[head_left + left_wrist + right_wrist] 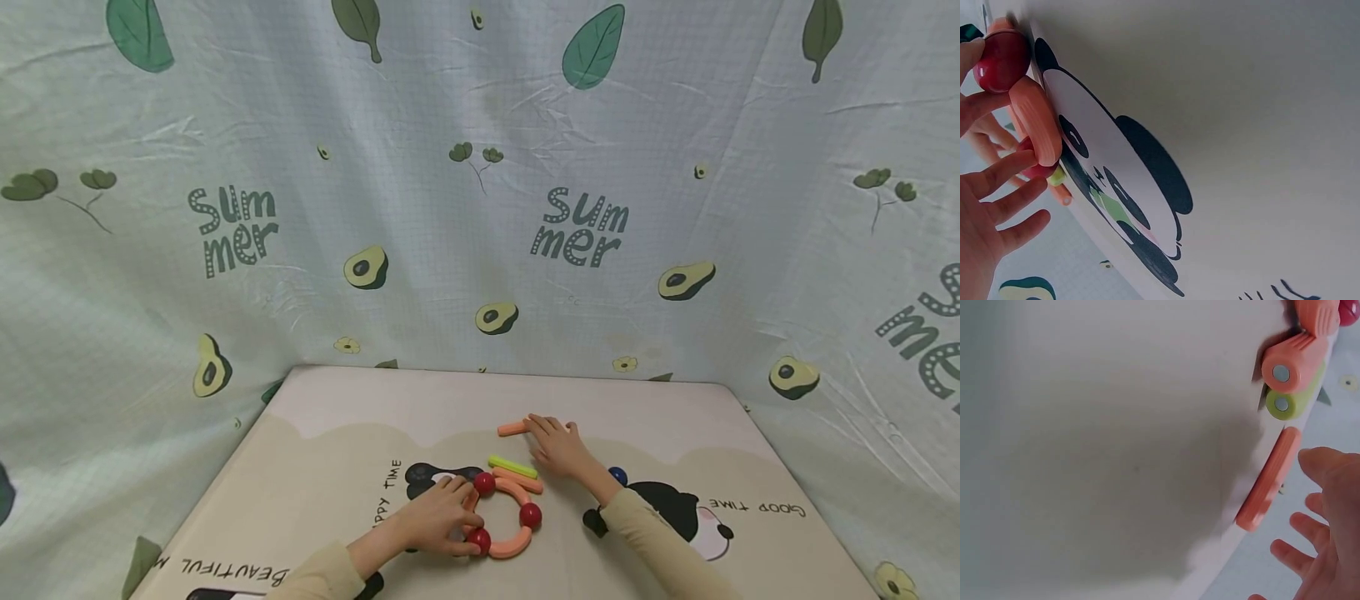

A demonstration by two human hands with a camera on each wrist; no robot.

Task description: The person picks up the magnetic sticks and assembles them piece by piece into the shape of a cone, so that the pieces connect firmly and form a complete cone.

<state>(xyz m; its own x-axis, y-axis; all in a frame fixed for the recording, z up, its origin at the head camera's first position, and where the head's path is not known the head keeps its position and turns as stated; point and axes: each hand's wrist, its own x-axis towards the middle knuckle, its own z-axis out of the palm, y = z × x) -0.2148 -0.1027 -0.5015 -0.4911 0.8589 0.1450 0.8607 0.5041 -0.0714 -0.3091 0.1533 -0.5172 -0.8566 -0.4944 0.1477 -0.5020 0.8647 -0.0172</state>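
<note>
My left hand [438, 517] is at the left side of a ring of curved orange rods and red balls, pinching the near red ball [478, 542] between thumb and forefinger. Its other fingers spread along a curved orange rod [1036, 119], seen in the left wrist view. Farther back, my right hand [561, 448] reaches over a separate orange rod [512, 428]. In the right wrist view its thumb points at that rod [1269, 480] and the fingers are parted. Between ring and right hand lie a yellow-green rod [512, 466] and a straight orange rod [517, 480], side by side.
A blue ball [618, 475] sits beyond the right forearm. The table mat [322, 467] carries printed cartoon animals and lettering. A pale printed curtain [420, 208] hangs behind the table and along its sides.
</note>
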